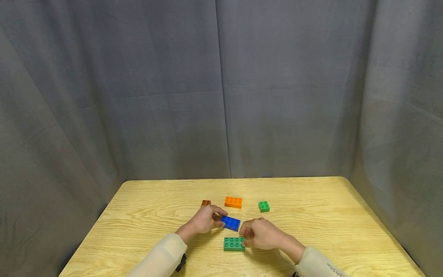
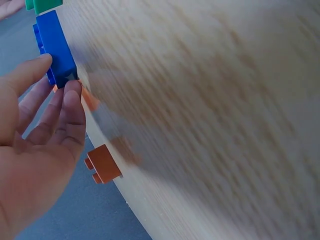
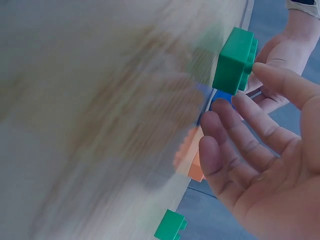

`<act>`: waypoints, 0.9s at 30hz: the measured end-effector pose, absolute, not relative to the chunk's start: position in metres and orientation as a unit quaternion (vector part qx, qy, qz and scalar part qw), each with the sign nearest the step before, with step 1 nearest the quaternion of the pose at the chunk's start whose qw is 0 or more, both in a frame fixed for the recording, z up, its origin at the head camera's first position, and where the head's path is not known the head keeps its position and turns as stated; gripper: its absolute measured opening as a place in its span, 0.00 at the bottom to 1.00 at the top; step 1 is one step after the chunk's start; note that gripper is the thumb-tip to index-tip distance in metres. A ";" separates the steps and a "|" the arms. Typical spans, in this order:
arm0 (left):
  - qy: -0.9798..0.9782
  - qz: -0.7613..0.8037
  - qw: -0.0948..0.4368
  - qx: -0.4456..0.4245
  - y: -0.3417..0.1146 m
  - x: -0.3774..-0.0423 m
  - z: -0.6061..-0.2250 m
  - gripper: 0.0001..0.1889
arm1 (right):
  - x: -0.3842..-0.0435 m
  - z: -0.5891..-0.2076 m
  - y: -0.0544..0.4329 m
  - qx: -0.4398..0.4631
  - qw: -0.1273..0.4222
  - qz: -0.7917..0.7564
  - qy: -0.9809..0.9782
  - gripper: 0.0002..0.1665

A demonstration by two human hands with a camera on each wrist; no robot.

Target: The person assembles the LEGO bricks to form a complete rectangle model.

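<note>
My left hand (image 1: 207, 220) pinches the left end of a blue brick (image 1: 231, 223) between thumb and fingers, close over the table. Nearer to me lies a green eight-stud brick (image 1: 233, 244), studs up. At its right end is my right hand (image 1: 264, 234), its fingers loosely bent. In the right wrist view the thumb tip meets a stud edge of this green brick (image 3: 234, 62), and the index fingertip is right at its lower corner. Just beyond the left hand sits a brown brick (image 1: 206, 202), partly hidden by that hand in the head view.
An orange brick (image 1: 233, 202) lies behind the blue one. Further right is a small green four-stud brick (image 1: 264, 206). All rest on a wood-grain table (image 1: 311, 207), with grey curtains (image 1: 294, 96) behind it and at both sides.
</note>
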State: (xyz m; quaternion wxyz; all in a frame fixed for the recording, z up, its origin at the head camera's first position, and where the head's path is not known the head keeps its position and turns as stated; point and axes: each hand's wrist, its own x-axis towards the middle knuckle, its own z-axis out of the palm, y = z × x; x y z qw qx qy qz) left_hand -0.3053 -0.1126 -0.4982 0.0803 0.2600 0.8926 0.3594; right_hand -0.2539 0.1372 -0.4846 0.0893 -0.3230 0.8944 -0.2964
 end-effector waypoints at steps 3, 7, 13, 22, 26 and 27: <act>0.891 0.362 0.080 0.262 -0.113 -0.306 -0.499 0.14 | -0.253 -0.483 0.136 -0.322 0.095 -0.299 0.893 0.12; 0.890 0.364 0.082 0.260 -0.114 -0.307 -0.500 0.13 | -0.252 -0.482 0.133 -0.320 0.102 -0.299 0.893 0.12; 0.888 0.371 0.088 0.255 -0.115 -0.306 -0.499 0.13 | -0.252 -0.482 0.132 -0.320 0.111 -0.293 0.894 0.13; 0.891 0.371 0.088 0.247 -0.115 -0.303 -0.498 0.13 | -0.255 -0.482 0.141 -0.311 0.104 -0.284 0.901 0.14; 0.894 0.366 0.087 0.243 -0.116 -0.303 -0.497 0.13 | -0.258 -0.481 0.146 -0.307 0.100 -0.282 0.903 0.14; 0.894 0.365 0.088 0.242 -0.116 -0.302 -0.497 0.13 | -0.258 -0.480 0.147 -0.304 0.098 -0.282 0.905 0.15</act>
